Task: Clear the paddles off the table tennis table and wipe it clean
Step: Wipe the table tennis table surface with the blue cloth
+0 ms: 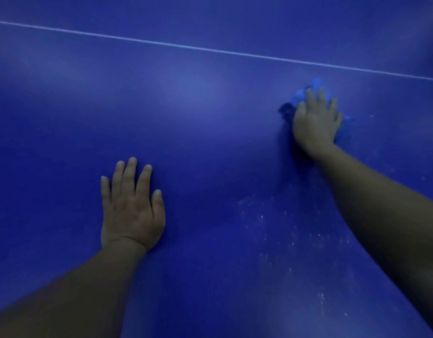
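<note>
Tabletop (186,98) is filling the whole view, blue with a white line (210,50) crossing its far part and no paddles showing, so the wiping step appears to be in hand. Both arms are reaching out over it: the left hand (131,211) is lying flat with fingers lightly spread, bracing, while the right hand (316,123) is pressing a blue cloth (299,96) down with fingers extended and slightly apart. Pale specks (291,237) are lying nearer than the cloth, so the next stroke probably calls for drawing it back across them.
</note>
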`<state>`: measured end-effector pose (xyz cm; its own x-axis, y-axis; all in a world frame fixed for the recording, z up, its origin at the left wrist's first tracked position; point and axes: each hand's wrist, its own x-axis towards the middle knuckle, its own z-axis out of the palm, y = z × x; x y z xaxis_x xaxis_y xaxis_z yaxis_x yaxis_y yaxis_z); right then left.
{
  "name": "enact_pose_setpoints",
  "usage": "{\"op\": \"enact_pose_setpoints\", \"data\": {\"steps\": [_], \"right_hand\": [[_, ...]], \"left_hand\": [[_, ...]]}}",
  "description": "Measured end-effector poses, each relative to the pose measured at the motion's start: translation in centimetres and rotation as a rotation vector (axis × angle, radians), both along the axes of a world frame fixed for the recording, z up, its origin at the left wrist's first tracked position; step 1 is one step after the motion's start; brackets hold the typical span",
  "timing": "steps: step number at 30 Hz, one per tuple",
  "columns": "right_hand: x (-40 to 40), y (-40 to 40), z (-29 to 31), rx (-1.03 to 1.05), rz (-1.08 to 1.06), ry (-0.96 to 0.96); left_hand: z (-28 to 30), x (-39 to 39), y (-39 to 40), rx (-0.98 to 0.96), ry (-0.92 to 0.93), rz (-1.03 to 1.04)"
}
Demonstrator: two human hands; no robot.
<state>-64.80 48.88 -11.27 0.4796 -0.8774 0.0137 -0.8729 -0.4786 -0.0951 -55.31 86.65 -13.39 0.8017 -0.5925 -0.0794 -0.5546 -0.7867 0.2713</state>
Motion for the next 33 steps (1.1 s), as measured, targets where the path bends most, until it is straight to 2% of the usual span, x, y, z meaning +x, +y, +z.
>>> {"op": "enact_pose_setpoints", "data": {"steps": [1, 2, 3, 6, 8, 10, 12, 14, 15, 17, 19, 20, 21, 23, 25, 26, 27, 28, 29, 31, 33], "right_hand": [[0.5, 0.3, 0.1, 0.049, -0.087, 0.023], [1.5, 1.5, -0.1, 0.077, -0.063, 0.040], [2.7, 3.6, -0.2, 0.095, 0.060, 0.077], [5.5, 8.3, -0.5, 0.227, 0.630, 0.188], [5.6, 6.9, -0.3, 0.158, 0.797, 0.231], [5.3, 3.0, -0.1, 0.035, 0.673, 0.219], [5.2, 0.2, -0.4, 0.018, 0.448, 0.136], [7.4, 2.4, -0.9, -0.017, 0.363, 0.102], [8.9, 4.6, -1.5, -0.036, 0.400, 0.086], [11.7, 8.8, -2.0, -0.014, 0.605, 0.048], [12.9, 8.3, -1.8, 0.036, 0.762, 0.061], [12.7, 6.1, -1.8, -0.003, 0.759, 0.074], [12.0, 3.2, -2.0, -0.076, 0.677, 0.090], [9.0, -3.5, -2.2, -0.137, 0.263, 0.069], [5.4, -8.1, -1.3, -0.015, -0.227, -0.006], [4.6, -8.6, -0.8, 0.065, -0.399, -0.035], [4.8, -8.2, -0.6, 0.100, -0.454, -0.044], [5.5, -6.7, -0.6, 0.098, -0.401, -0.051], [6.7, -4.6, -1.1, 0.028, -0.245, -0.064], [9.3, 1.4, -2.3, -0.069, 0.224, -0.051], [10.4, 5.8, -2.7, 0.000, 0.622, 0.035]], "left_hand": [[0.0, 0.0, 0.1, 0.008, 0.005, -0.006], [-0.1, 0.0, 0.2, 0.015, 0.007, -0.009], [-0.1, 0.0, 0.2, 0.017, 0.003, -0.010], [-0.1, 0.0, 0.2, 0.015, -0.006, -0.007], [-0.2, 0.0, 0.2, 0.015, -0.012, -0.012], [-0.3, 0.2, 0.3, 0.008, -0.015, -0.014], [-0.3, 0.3, 0.2, 0.009, -0.022, -0.015], [-0.4, 0.3, 0.1, 0.013, -0.030, -0.018], [-0.4, 0.3, 0.1, 0.015, -0.032, -0.018], [-0.4, 0.3, -0.1, 0.012, -0.042, -0.013], [-0.3, 0.2, -0.2, 0.020, -0.055, -0.011], [-0.3, 0.2, -0.2, 0.020, -0.051, -0.014], [-0.3, 0.3, -0.2, 0.018, -0.045, -0.015], [-0.3, 0.3, -0.1, 0.032, -0.038, -0.017], [-0.2, 0.3, -0.2, 0.040, -0.027, -0.015], [-0.2, 0.4, -0.2, 0.041, -0.019, -0.014], [-0.1, 0.4, -0.2, 0.044, -0.012, -0.014], [-0.1, 0.4, -0.1, 0.050, -0.007, -0.015], [-0.1, 0.4, -0.1, 0.054, -0.005, -0.018], [-0.1, 0.3, -0.1, 0.050, -0.002, -0.021], [-0.2, 0.2, -0.1, 0.046, -0.005, -0.013]]}}
